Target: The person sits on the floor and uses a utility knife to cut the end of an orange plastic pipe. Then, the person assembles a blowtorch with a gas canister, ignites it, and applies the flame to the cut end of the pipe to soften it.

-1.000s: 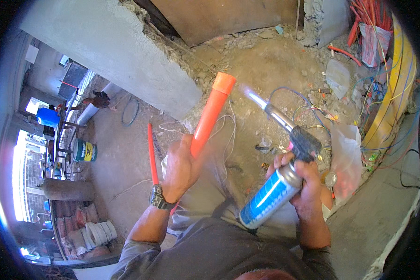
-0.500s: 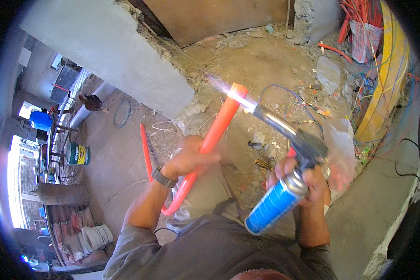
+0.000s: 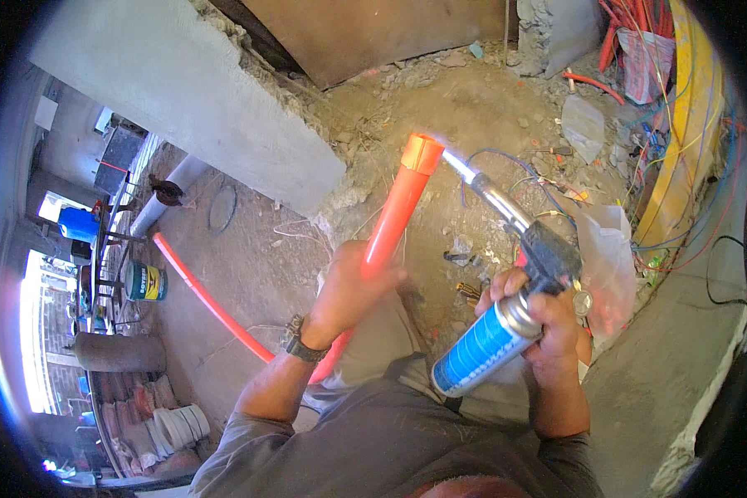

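Observation:
My left hand is closed around an orange plastic pipe, its fingers slightly blurred. The pipe slants up and away from me, and its far end widens into a collar. Below the hand, the pipe bends and a long length trails left over the ground. In my right hand is a blowtorch with a blue gas canister, gripped at the canister's neck. A pale flame leaves its nozzle and points at the collar's right side.
Rubble and loose wires cover the ground ahead. A clear plastic bag lies right of the torch, near a curved yellow piece. A broken concrete slab juts in from upper left. A green bucket stands at left.
The pipe's trailing length has swung out to the left, and its upper end has turned. The flame, which crossed the pipe's end before, now meets the collar's right side.

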Demonstrator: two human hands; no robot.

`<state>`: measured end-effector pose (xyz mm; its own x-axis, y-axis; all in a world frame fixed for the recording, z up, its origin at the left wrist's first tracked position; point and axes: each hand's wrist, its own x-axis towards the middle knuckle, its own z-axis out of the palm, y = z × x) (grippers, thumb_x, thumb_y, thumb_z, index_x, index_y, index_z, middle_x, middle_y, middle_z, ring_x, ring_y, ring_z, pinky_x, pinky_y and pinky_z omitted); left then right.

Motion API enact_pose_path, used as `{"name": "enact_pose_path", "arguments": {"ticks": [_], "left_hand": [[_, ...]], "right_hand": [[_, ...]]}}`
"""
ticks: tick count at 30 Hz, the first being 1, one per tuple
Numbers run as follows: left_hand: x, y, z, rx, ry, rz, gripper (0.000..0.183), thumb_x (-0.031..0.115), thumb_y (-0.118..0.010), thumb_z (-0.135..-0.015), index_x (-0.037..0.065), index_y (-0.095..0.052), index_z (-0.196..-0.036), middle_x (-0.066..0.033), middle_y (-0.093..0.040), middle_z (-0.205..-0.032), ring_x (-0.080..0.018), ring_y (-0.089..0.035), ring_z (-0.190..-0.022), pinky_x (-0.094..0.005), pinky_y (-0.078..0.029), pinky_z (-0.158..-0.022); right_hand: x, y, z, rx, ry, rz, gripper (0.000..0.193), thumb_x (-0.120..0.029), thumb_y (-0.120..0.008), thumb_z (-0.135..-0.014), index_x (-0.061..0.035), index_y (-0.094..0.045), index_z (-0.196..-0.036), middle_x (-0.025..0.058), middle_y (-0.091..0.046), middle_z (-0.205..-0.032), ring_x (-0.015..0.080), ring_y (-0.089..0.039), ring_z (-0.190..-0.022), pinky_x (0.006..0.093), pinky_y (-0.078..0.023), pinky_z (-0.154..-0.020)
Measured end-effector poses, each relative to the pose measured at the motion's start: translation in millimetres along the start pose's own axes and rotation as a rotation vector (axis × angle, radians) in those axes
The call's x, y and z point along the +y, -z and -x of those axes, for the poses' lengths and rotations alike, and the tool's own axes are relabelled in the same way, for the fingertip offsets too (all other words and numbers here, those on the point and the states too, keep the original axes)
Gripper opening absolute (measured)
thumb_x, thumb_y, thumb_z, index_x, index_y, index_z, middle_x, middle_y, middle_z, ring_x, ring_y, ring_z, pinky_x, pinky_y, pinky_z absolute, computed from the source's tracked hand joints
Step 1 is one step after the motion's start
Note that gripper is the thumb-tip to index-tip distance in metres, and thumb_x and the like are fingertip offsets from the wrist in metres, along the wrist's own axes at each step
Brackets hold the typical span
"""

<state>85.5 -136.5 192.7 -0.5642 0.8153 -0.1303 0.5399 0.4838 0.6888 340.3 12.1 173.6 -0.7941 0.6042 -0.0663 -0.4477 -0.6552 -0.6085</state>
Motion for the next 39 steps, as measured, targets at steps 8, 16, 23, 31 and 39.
{"name": "enact_pose_path", "arguments": {"ticks": [8,16,23,31,39], "left_hand": [[5,-5,-9,0.184,0.021,-0.153,0.031,0.028,-0.080,-0.093,0.002,-0.069,-0.105,-0.0104,-0.075,-0.083,-0.0201,-0.072,-0.079,-0.0365,-0.056,-0.076],[4,-10,-10,0.246,0.035,-0.188,0.032,0.028,-0.080,-0.093,0.000,-0.069,-0.104,-0.0139,-0.077,-0.086,-0.0228,-0.074,-0.082,-0.0362,-0.057,-0.079],[4,-11,-11,0.224,0.031,-0.185,0.054,0.041,-0.077,-0.090,-0.004,-0.064,-0.118,-0.0318,-0.072,-0.092,-0.0492,-0.071,-0.091,-0.0538,-0.056,-0.076],[1,-16,-13,0.230,0.024,-0.249,0.044,0.037,-0.078,-0.091,-0.001,-0.065,-0.108,-0.0264,-0.072,-0.089,-0.0426,-0.072,-0.086,-0.0496,-0.056,-0.074],[-4,-16,-12,0.303,-0.031,-0.265,0.032,0.029,-0.080,-0.093,0.000,-0.066,-0.098,-0.0164,-0.075,-0.081,-0.0288,-0.075,-0.076,-0.0389,-0.057,-0.072]], "right_hand": [[-6,4,-2,0.046,-0.040,0.003,0.038,-0.027,-0.079,-0.078,-0.0009,-0.067,-0.104,0.0158,-0.066,-0.099,0.0350,-0.068,-0.097,0.0507,-0.055,-0.087],[-8,5,-5,-0.019,-0.043,-0.023,0.036,-0.021,-0.080,-0.079,-0.0015,-0.068,-0.107,0.0170,-0.069,-0.102,0.0329,-0.070,-0.095,0.0446,-0.057,-0.085],[-5,3,-1,-0.196,-0.001,-0.092,0.032,-0.017,-0.077,-0.081,-0.0009,-0.067,-0.107,0.0158,-0.070,-0.098,0.0324,-0.071,-0.094,0.0453,-0.058,-0.084],[1,4,2,-0.193,0.044,-0.137,0.031,-0.016,-0.078,-0.080,0.0014,-0.068,-0.104,0.0166,-0.070,-0.098,0.0325,-0.072,-0.092,0.0463,-0.059,-0.083],[-5,2,-1,-0.164,0.035,-0.083,0.030,-0.020,-0.077,-0.084,-0.0004,-0.068,-0.104,0.0164,-0.070,-0.099,0.0329,-0.072,-0.092,0.0448,-0.059,-0.084]]}}
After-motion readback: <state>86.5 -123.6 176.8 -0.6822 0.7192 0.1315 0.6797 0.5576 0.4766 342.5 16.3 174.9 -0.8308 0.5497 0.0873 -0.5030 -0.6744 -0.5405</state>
